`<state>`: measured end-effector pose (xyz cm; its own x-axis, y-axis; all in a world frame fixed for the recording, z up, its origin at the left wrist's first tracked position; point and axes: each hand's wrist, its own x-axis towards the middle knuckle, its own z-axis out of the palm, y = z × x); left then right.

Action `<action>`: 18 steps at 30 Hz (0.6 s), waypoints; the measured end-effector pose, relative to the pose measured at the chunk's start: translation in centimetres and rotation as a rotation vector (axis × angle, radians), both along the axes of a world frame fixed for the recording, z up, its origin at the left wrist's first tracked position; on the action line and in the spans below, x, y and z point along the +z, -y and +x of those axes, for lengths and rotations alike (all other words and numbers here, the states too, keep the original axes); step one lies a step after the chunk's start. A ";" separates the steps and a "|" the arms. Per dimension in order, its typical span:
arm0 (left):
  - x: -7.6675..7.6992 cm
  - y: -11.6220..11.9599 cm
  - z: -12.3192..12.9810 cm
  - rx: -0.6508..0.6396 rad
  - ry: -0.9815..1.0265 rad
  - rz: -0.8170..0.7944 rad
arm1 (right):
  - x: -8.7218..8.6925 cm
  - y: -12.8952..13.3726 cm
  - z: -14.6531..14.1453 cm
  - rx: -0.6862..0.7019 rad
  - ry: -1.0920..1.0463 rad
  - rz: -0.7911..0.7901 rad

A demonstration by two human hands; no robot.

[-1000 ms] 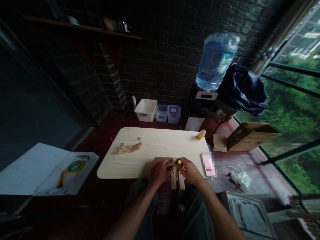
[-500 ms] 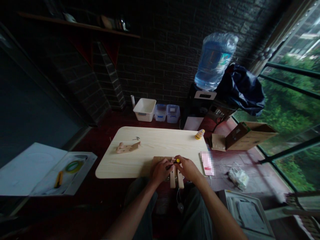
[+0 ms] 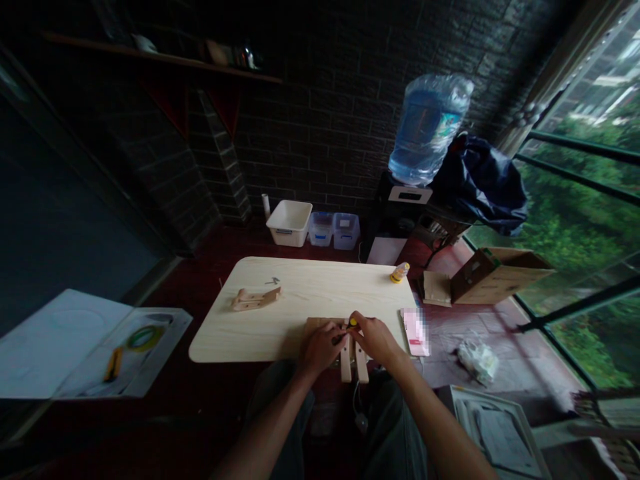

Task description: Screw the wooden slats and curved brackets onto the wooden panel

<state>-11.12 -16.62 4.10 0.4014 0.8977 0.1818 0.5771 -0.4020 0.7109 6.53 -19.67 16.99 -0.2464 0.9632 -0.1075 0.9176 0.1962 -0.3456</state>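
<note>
At the table's front edge lies a wooden assembly [image 3: 346, 365] with two parallel light bars sticking out toward me. My right hand [image 3: 373, 339] is closed on a small yellow and black tool [image 3: 353, 323], probably a screwdriver, above the bars. Close beside it, my left hand [image 3: 323, 347] is closed at the tool's dark end over the wood; whatever its fingertips pinch is too small to make out. Another wooden piece [image 3: 257, 299] rests on the left part of the pale table [image 3: 300, 287], with a few small dark metal parts [image 3: 273, 281] behind it.
A yellow-capped bottle [image 3: 399, 273] stands at the table's back right corner. The pink item [image 3: 415, 331] lies at its right edge. Bins [image 3: 289, 233] and a water dispenser [image 3: 387, 248] stand behind. An open case [image 3: 163, 320] is at the left, a cardboard box [image 3: 480, 283] at the right.
The whole view has shifted slightly. My right hand and the yellow tool have tilted or turned a little; both hands remain together over the wooden assembly.
</note>
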 end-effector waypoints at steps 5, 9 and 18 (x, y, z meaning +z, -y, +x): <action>0.0 0.1 -0.1 -0.013 0.001 0.023 | -0.2 0.3 -0.1 -0.032 0.018 0.019; 0.0 0.2 -0.1 -0.002 -0.011 0.017 | -0.3 0.3 -0.2 -0.077 0.040 0.017; -0.2 0.1 0.0 0.015 -0.013 0.056 | 1.3 0.1 -1.1 -0.063 0.170 -0.014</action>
